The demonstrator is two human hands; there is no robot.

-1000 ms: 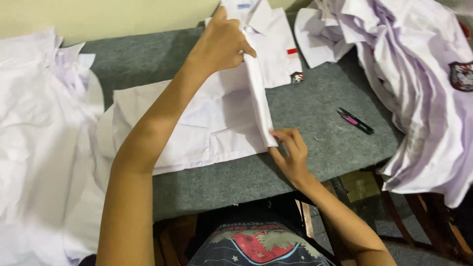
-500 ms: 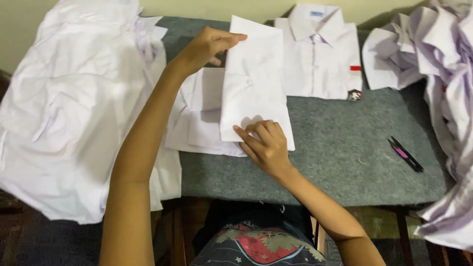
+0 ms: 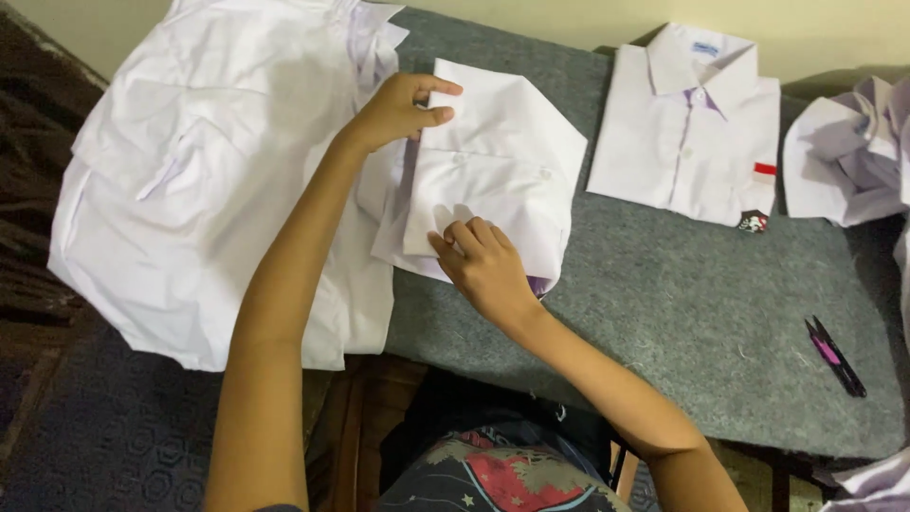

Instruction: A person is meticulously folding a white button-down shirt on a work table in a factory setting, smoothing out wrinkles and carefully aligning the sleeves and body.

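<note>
White cotton shirt [image 3: 493, 180], half-folded, near table [image 3: 701, 313] left edge: light, soft, likely limp, best held at folded edges; left hand [image 3: 398, 109] pinches its upper-left corner, right hand [image 3: 483, 265] presses fingers flat on its lower edge.

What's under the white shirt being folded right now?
The half-folded white shirt lies on the grey felt tabletop; its left edge sits against the white garment pile. Left hand grips its top edge, right hand presses its lower edge. Anything beneath it is covered.
</note>
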